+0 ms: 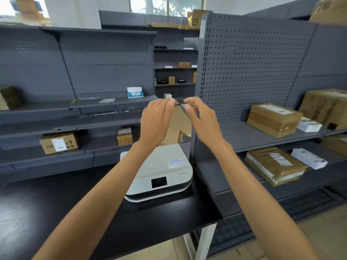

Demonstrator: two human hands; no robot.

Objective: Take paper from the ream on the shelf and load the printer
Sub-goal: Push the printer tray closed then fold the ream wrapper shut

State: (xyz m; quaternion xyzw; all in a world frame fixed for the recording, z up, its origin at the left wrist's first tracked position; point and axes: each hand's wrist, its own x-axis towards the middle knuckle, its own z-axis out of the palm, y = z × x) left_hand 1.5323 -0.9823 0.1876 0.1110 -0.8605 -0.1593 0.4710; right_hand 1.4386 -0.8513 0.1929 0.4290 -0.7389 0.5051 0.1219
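A white printer [161, 166] with a small dark screen stands on the black table [56, 207], its lid closed. Both my hands are raised above and behind it. My right hand [201, 119] pinches a thin grey flat piece [185, 106] between forefinger and thumb. My left hand [155, 119] pinches the piece's left end with its fingertips. I cannot tell what the piece is. A brown-wrapped ream [274, 166] lies on the lower right shelf beside a white paper pack [308, 158]. Another white pack [309, 126] lies one shelf higher.
Grey pegboard shelving [244, 72] rises right of the table, its upright post close to the printer. Cardboard boxes [272, 119] sit on the right shelves, smaller boxes [58, 142] on the left ones. A tissue box [134, 92] stands on the back shelf.
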